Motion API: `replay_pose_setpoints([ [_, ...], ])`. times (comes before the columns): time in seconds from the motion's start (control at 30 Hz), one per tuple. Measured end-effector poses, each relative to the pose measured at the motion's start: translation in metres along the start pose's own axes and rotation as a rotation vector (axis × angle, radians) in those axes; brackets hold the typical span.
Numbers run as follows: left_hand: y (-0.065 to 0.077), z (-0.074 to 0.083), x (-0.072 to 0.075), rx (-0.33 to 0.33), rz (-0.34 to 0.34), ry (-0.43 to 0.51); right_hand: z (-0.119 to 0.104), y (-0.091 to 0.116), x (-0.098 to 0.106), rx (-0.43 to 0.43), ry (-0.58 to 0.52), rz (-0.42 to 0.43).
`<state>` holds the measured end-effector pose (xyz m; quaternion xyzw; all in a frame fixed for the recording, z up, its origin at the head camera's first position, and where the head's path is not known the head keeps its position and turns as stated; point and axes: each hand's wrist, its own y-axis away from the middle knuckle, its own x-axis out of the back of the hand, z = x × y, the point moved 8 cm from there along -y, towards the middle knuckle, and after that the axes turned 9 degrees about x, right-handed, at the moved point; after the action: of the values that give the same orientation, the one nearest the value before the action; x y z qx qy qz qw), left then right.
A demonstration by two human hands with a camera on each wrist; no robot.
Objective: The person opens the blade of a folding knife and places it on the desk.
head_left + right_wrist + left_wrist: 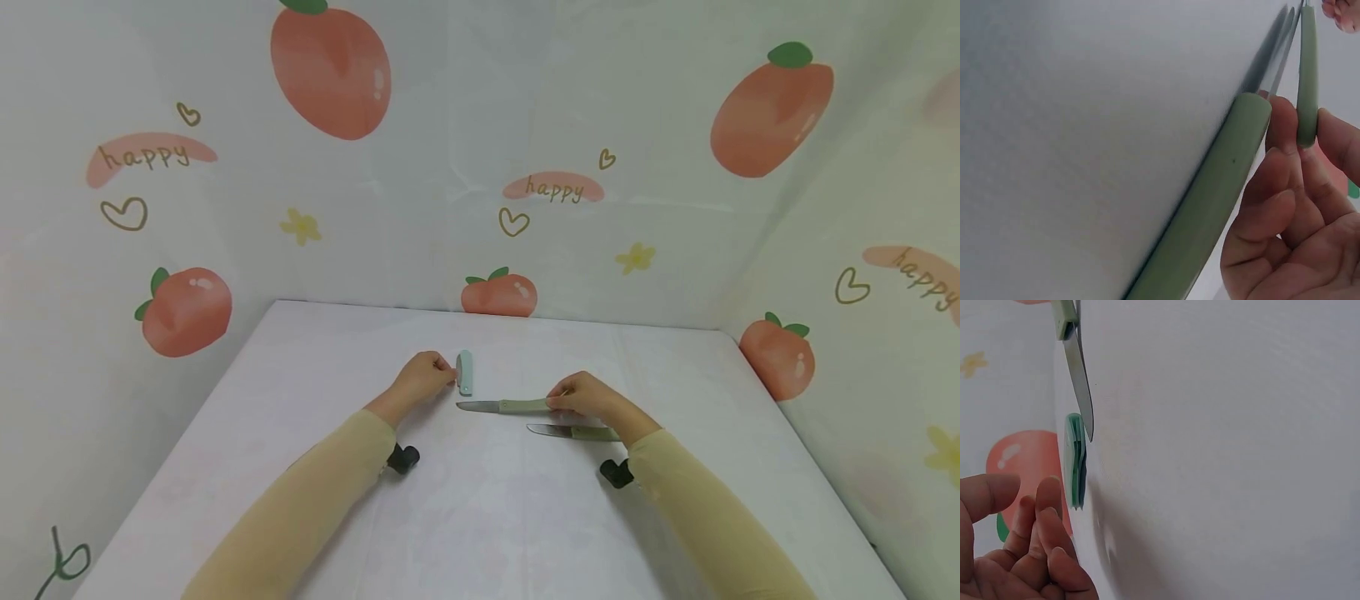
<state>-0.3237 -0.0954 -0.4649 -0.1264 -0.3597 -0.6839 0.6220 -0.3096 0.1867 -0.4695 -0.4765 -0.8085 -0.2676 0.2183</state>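
Note:
My left hand [422,375] is beside a mint-green folded tool [466,372] with a slot along its edge. In the left wrist view, the thumb and loosely bent fingers [1050,515] stand apart with nothing between them, close to the slotted tool [1074,461]. My right hand [588,396] pinches the handle end of a green-handled knife [525,406] between thumb and fingers, its blade pointing left. Nearer to me, a second green-handled knife [595,434] lies on the table, blade also leftward. Its handle fills much of the right wrist view, beside the right hand.
The white-covered table [480,525] meets a backdrop [435,250] printed with fruit, hearts and flowers behind it and on both sides. Under each sleeve, black wrist-mounted devices sit close above the tabletop, the left one [405,459] and the right one [617,473].

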Motion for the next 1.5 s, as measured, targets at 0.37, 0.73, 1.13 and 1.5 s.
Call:
replay_pose_setpoints([
  [0.37,-0.007,0.018,0.004,-0.016,0.059,-0.066,-0.001,0.000,-0.002,-0.004,0.088,0.002],
  [0.73,-0.020,0.017,-0.001,0.024,0.056,-0.128,-0.006,0.004,0.001,-0.024,0.146,0.016],
  [1.13,-0.016,0.025,-0.009,0.014,0.087,-0.281,-0.019,0.006,0.009,0.014,0.096,0.017],
  [1.5,-0.021,0.022,-0.005,0.043,0.045,-0.296,-0.036,0.013,0.013,0.064,0.035,0.023],
])
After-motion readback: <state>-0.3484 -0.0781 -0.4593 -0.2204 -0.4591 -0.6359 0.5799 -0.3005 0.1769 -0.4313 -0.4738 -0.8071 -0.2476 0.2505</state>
